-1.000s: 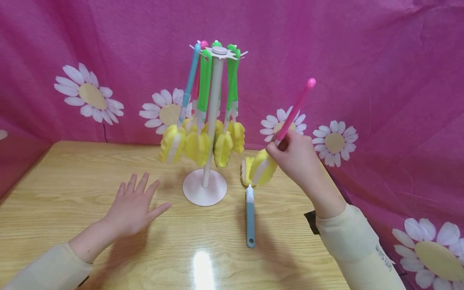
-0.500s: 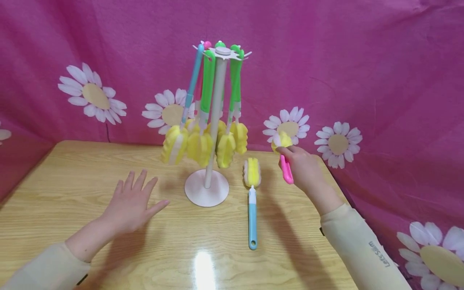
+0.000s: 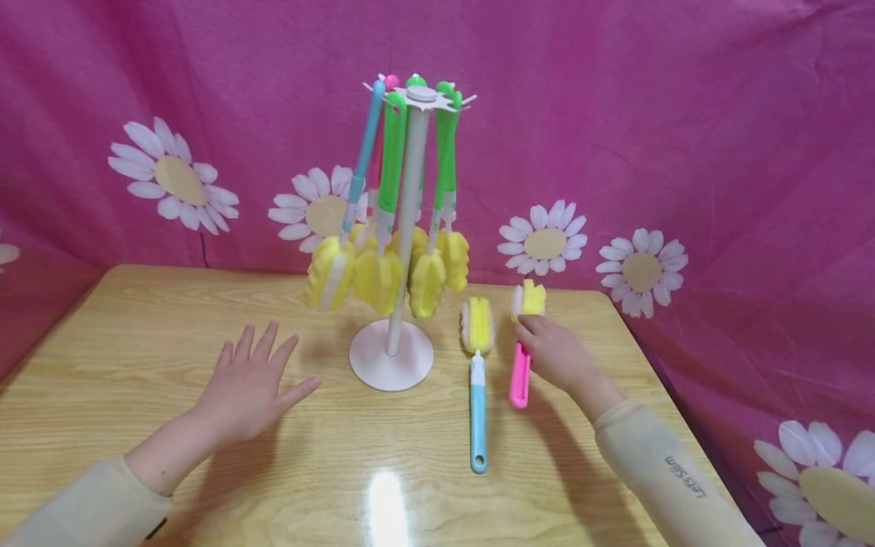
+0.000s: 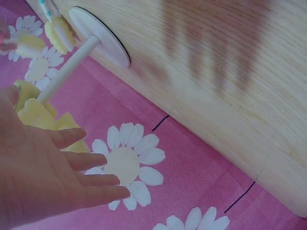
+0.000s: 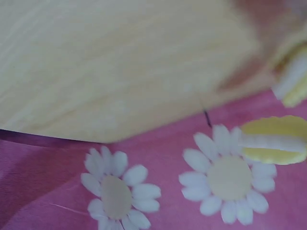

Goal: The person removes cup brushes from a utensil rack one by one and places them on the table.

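Note:
My right hand grips a pink-handled sponge bottle brush near its neck, over the right part of the table. The brush's yellow and white head points away from me, and my fingers cover part of the neck. Just left of it lies a blue-handled sponge brush, its head also pointing away. My left hand has its fingers spread over the table, left of the white stand's round base, and holds nothing. In the left wrist view the same hand shows straight fingers.
Several sponge brushes with green, blue and pink handles hang from the white rack, heads down. The wooden table ends at a magenta cloth with daisies. Yellow-white sponge heads appear at the right wrist view's edge.
The pink brush, upright with its sponge down a second ago, was turned sponge-away and lowered beside the blue-handled brush, right hand still gripping it. My left hand stays nearly in place.

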